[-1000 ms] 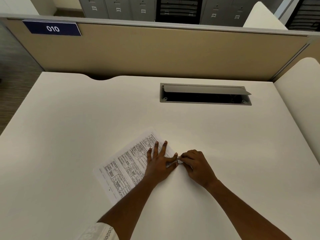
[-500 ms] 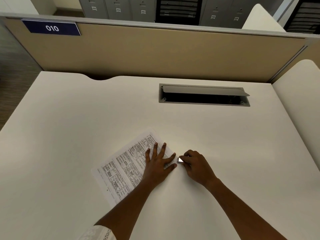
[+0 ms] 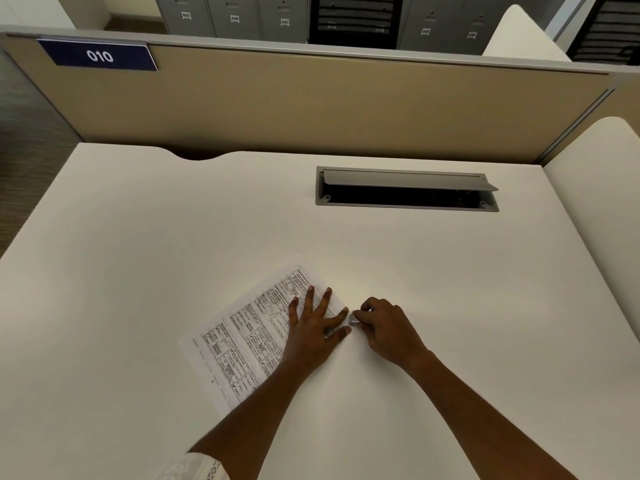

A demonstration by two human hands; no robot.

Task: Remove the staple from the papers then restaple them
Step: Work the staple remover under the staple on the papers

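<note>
The white printed papers (image 3: 249, 337) are pressed flat on the white desk (image 3: 138, 258) by the left hand (image 3: 311, 327), fingers spread. A small silvery object (image 3: 352, 319), possibly a staple remover, is pinched by the right hand (image 3: 384, 327) at their corner.

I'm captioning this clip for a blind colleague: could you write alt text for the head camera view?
A left hand presses flat on printed white papers on a white desk, while the right hand pinches a small silvery object at their corner. Behind are a grey cable hatch and a tan partition.
</note>
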